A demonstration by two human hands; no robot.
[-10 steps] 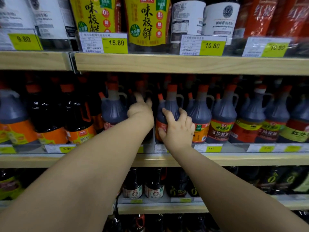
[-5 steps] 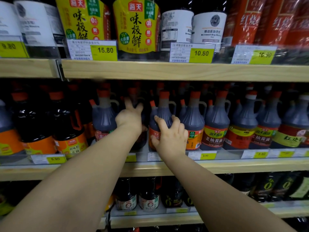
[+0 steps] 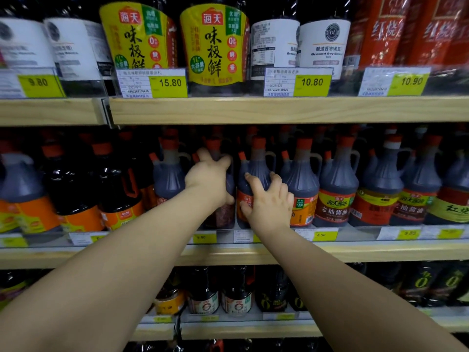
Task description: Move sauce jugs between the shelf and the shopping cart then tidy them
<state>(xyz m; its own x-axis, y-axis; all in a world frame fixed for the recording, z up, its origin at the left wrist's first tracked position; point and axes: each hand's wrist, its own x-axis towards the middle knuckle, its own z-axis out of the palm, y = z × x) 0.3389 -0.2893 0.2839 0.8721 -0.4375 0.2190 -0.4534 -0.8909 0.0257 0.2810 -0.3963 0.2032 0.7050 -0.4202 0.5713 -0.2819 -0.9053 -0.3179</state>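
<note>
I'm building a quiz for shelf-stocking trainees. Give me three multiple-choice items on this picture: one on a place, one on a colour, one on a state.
1. On which shelf are both hands working?
A. the top shelf with the price tags 15.80 and 10.80
B. the middle shelf
C. the bottom shelf

2. What colour are the caps of the jugs by the hands?
A. red-orange
B. green
C. white

3. What is the right hand doing?
A. hanging free of the shelf
B. holding a price tag
C. spread over the front of a jug

Answers: 1 B, as the left hand and right hand reach among jugs on the middle shelf. 2 A, as the jug caps are red-orange. 3 C, as its fingers lie on the dark jug, which stands upright in the row.
</note>
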